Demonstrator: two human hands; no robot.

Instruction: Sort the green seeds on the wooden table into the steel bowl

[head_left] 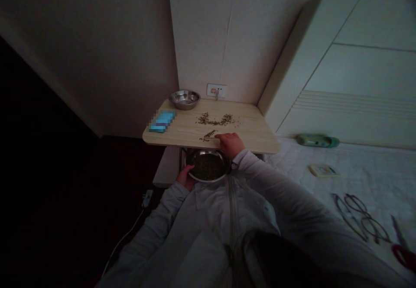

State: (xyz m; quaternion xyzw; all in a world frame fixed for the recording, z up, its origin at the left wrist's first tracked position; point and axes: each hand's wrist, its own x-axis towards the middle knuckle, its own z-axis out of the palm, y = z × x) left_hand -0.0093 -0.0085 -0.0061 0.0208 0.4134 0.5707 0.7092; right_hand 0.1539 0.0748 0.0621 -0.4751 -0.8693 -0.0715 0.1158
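My left hand (186, 176) grips the left rim of a metal bowl (208, 179) held at the table's front edge. Many small greenish-brown grains, like beans, cover its bottom. Over the front of the small wooden table (182, 136) is my right hand (231, 144), its fingers curled and the fingertips down by a short row of grains (210, 134). A thin pale line runs left from those fingertips; whether it is a tool in the hand is too dim to make out. Farther back, more grains (214, 121) lie in a curved, scattered band.
A second metal bowl (184, 100) stands at the back left, behind a blurred blue object (162, 121). A wall socket (216, 90) is behind the table. On the bed to the right lie a green object (317, 140), a pale device (323, 170) and glasses (367, 218).
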